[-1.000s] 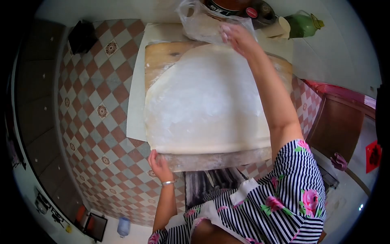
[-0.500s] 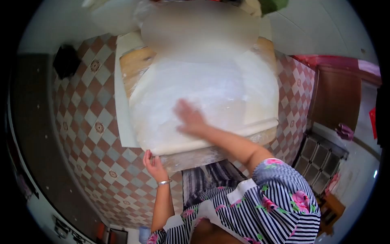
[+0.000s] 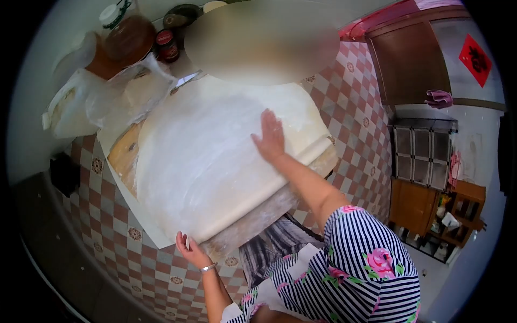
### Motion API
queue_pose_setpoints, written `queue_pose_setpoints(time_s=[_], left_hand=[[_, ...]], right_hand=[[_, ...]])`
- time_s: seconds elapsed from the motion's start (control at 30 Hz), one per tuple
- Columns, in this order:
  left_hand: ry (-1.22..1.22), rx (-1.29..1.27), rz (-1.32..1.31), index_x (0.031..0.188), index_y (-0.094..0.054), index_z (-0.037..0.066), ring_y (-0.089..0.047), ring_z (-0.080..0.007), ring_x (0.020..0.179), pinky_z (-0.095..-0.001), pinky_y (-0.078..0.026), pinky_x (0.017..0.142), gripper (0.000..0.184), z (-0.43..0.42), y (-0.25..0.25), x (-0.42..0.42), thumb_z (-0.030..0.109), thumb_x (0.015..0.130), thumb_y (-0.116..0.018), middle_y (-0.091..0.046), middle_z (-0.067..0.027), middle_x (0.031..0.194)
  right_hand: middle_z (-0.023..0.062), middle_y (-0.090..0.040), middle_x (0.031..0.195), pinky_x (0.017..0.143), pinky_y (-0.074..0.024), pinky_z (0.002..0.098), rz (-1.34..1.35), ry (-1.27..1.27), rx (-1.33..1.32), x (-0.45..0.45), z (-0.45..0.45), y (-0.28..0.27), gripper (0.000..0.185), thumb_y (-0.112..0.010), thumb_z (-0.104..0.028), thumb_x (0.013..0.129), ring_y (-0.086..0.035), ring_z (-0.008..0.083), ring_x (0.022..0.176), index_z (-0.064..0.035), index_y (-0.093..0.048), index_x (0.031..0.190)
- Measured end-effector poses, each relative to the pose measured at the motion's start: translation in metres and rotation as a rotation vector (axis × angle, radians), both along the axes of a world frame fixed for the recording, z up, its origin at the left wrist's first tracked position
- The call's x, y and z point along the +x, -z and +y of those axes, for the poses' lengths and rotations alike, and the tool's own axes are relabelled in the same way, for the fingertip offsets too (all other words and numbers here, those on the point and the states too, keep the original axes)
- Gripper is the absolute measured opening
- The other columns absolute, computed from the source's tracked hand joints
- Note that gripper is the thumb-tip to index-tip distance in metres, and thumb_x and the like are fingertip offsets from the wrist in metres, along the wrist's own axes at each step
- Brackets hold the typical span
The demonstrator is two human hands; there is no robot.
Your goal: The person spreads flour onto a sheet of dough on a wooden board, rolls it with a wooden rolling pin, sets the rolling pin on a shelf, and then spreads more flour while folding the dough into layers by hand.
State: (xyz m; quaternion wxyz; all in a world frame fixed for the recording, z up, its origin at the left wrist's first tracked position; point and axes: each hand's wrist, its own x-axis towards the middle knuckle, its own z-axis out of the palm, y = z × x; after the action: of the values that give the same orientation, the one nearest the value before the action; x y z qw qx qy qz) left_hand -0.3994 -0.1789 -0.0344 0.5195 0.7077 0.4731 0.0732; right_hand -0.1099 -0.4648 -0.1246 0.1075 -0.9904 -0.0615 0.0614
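Observation:
A wide, thin sheet of dough [image 3: 199, 140], whitened with flour, covers most of a wooden board [image 3: 125, 153]. Its near edge forms a thick roll [image 3: 253, 200]; whether a rolling pin is inside is hidden. My right hand [image 3: 271, 137] lies flat over the right part of the sheet, fingers stretched and palm down, holding nothing. At the near left end of the roll is my left hand [image 3: 191, 250], fingers apart and raised beside the dough's corner. I cannot tell whether it touches the dough.
Plastic bags [image 3: 129, 94], a dark jar with a red label [image 3: 167, 46] and a large jug [image 3: 129, 35] stand behind the board. A knife blade [image 3: 187, 79] lies at the far edge. A floury strip of board [image 3: 253, 223] runs along the near side. A blurred patch hides the top.
My view has turned, so the board appears slanted and the bags and jars have come in. My right hand has moved rightward over the dough. The left stays by the roll's left end.

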Motion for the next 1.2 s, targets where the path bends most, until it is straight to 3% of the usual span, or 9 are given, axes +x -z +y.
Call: queue_pose_setpoints(time_s=[0.17, 0.37, 0.47, 0.6, 0.8, 0.93, 1.13, 1.2], left_hand=[[0.057, -0.031, 0.011, 0.134, -0.05, 0.0, -0.051, -0.025, 0.117, -0.0387, -0.041, 0.1, 0.04, -0.011, -0.005, 0.021, 0.007, 0.094, -0.052, -0.048, -0.0115, 0.135], [0.102, -0.06, -0.012, 0.134, -0.05, 0.001, -0.051, -0.0248, 0.117, -0.0387, -0.041, 0.101, 0.04, -0.023, -0.003, 0.032, 0.009, 0.095, -0.052, -0.047, -0.0117, 0.136], [0.109, -0.037, -0.026, 0.135, -0.049, 0.001, -0.051, -0.0248, 0.118, -0.0387, -0.04, 0.102, 0.041, -0.024, -0.013, 0.042, 0.009, 0.095, -0.052, -0.048, -0.0118, 0.136], [0.087, -0.011, -0.031, 0.135, -0.049, 0.0, -0.051, -0.0248, 0.118, -0.0384, -0.04, 0.102, 0.041, -0.02, -0.012, 0.039, 0.008, 0.095, -0.052, -0.048, -0.0118, 0.135], [0.041, -0.033, 0.031, 0.133, -0.051, 0.001, -0.053, -0.0243, 0.117, -0.0373, -0.043, 0.099, 0.042, -0.02, -0.001, 0.024, 0.004, 0.091, -0.053, -0.05, -0.011, 0.134], [-0.02, -0.043, 0.024, 0.132, -0.053, 0.006, -0.054, -0.0222, 0.115, -0.0359, -0.046, 0.094, 0.043, -0.023, -0.008, 0.02, 0.002, 0.089, -0.056, -0.05, -0.0077, 0.134], [-0.069, -0.017, -0.024, 0.13, -0.054, 0.007, -0.054, -0.0206, 0.114, -0.0339, -0.046, 0.091, 0.042, -0.019, -0.008, 0.023, 0.004, 0.088, -0.058, -0.048, -0.0068, 0.135], [-0.087, -0.001, -0.023, 0.13, -0.055, 0.007, -0.054, -0.0204, 0.114, -0.0339, -0.046, 0.091, 0.042, -0.01, -0.006, 0.02, 0.005, 0.088, -0.058, -0.048, -0.0069, 0.134]], right_hand=[[0.0195, -0.016, 0.159, 0.118, -0.0126, 0.05, -0.092, 0.253, -0.071, 0.031, -0.077, 0.007, 0.076, -0.055, -0.037, 0.093, -0.013, 0.0334, 0.148, 0.0014, -0.023, 0.15], [0.0198, -0.015, 0.159, 0.118, -0.0102, 0.0541, 0.1, 0.632, -0.11, 0.0, -0.074, -0.004, 0.077, -0.049, -0.043, 0.096, -0.01, 0.0338, 0.148, 0.0031, -0.02, 0.151], [0.02, -0.014, 0.159, 0.118, -0.01, 0.0532, -0.077, 0.726, -0.089, 0.02, -0.099, 0.027, 0.079, -0.048, -0.045, 0.096, -0.009, 0.0334, 0.149, 0.0041, -0.018, 0.151], [0.0205, -0.014, 0.159, 0.118, -0.0097, 0.0524, -0.075, 0.764, -0.021, 0.061, -0.1, 0.023, 0.08, -0.048, -0.046, 0.096, -0.008, 0.0331, 0.149, 0.0049, -0.018, 0.15], [0.0198, -0.014, 0.159, 0.118, -0.0088, 0.0537, -0.057, 0.291, -0.051, 0.067, -0.007, 0.008, 0.08, -0.051, -0.044, 0.094, -0.009, 0.032, 0.149, 0.0044, -0.021, 0.15], [0.0187, -0.02, 0.158, 0.117, -0.0089, 0.0578, -0.103, -0.092, 0.072, 0.029, 0.088, 0.003, 0.079, -0.057, -0.045, 0.09, -0.014, 0.0311, 0.148, -0.0021, -0.029, 0.149], [0.0107, -0.019, 0.16, 0.116, -0.0131, 0.0606, 0.2, -0.937, 0.228, -0.073, 0.179, 0.005, 0.076, -0.058, -0.046, 0.088, -0.016, 0.0269, 0.148, -0.0143, -0.03, 0.151], [0.0104, -0.024, 0.159, 0.117, -0.0166, 0.0572, 0.253, -1.2, 0.283, -0.101, 0.165, -0.003, 0.062, -0.059, -0.04, 0.089, -0.019, 0.0266, 0.147, -0.0145, -0.043, 0.143]])
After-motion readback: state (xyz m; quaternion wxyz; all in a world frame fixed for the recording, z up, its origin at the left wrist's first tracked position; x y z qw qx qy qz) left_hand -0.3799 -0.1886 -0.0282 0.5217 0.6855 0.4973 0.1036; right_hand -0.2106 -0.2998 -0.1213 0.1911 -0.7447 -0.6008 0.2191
